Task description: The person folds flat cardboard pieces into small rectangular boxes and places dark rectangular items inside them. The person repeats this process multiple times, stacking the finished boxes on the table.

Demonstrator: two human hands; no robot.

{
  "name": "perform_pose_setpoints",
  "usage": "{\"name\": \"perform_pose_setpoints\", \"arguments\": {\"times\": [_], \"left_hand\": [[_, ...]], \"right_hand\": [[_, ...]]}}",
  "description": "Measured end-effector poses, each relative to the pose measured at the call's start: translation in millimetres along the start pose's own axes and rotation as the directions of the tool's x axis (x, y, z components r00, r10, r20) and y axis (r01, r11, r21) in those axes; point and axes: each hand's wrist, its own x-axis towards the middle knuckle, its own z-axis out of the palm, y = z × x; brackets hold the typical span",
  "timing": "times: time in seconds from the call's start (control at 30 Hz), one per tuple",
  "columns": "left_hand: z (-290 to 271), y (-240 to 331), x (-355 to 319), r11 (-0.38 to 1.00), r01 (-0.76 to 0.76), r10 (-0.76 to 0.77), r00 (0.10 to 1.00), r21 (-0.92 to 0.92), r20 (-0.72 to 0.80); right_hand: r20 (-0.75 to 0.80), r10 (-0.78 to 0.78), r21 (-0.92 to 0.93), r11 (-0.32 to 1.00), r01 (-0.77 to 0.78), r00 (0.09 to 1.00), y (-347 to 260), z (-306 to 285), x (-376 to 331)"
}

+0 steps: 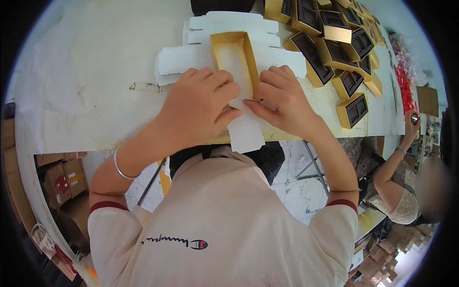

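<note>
In front of me lies a half-folded gold box (251,64), open at the top, its long gold walls standing up around a white inside. My left hand (198,103) is closed on its near left corner, fingers curled over the wall and thumb at the near end. At the near right corner my right hand (283,99) pinches the box edge between thumb and bent fingers. A white end flap (246,136) of the box hangs toward me past the table edge. Flat white box blanks (179,60) lie stacked beneath the box.
Many finished gold boxes with black inserts (351,82) crowd the table's (110,112) right side. A dark object (222,5) stands at the far edge. Cartons (67,179) sit under the table at left. At right, another person's raised hand (411,126) holds something small.
</note>
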Motion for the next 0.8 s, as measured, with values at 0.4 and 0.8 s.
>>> {"name": "perform_pose_setpoints", "arguments": {"times": [0.4,0.8], "left_hand": [[18.4,-4.5,-6.0,0.991,0.011,-0.028,0.992,-0.137,-0.123],[-4.6,-23.0,2.9,0.717,0.201,-0.063,0.972,-0.668,0.225]], "right_hand": [[-0.04,0.246,0.154,0.959,-0.237,0.968,-35.6,-6.3,-27.8],[-0.375,0.057,0.032,0.998,-0.049,0.925,-34.0,30.0,-20.0]]}}
